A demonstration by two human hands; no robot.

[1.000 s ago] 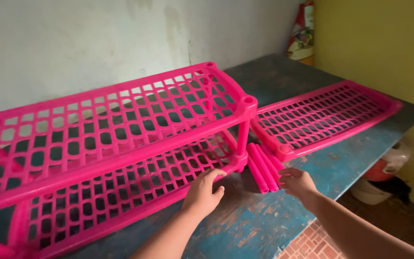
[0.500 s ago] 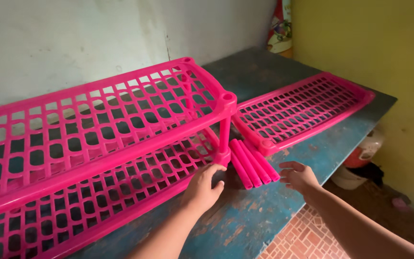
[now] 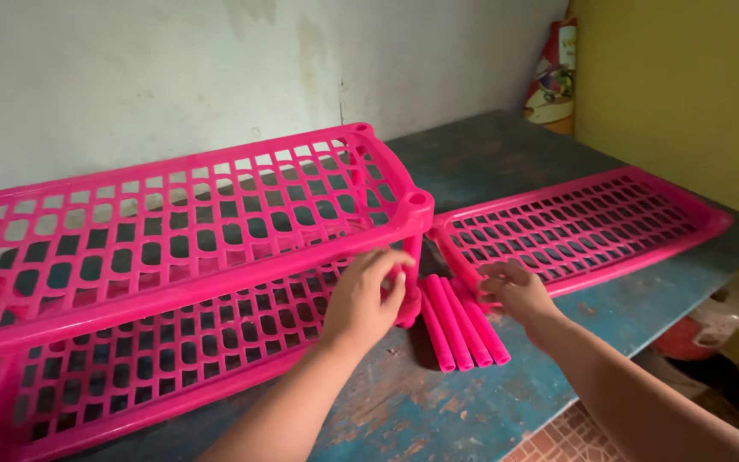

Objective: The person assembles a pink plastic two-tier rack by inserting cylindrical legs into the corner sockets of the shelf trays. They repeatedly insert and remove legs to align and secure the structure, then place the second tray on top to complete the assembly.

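Observation:
A bright pink plastic rack with two lattice shelves stands on a worn blue table. My left hand rests on the lower shelf's near right corner, beside the short corner post. Three loose pink tubes lie side by side just right of that corner. My right hand reaches over the far ends of the tubes, fingers spread and touching them. A third pink lattice shelf lies flat on the table to the right.
A pale, stained wall runs behind the rack and a yellow wall stands at the right. A colourful bag leans in the far corner. Below the table's right edge are a round red and white object and brick flooring.
My left hand slid up from the table onto the lower shelf's corner. My right hand moved left from the table's edge onto the loose tubes. The camera shifted slightly.

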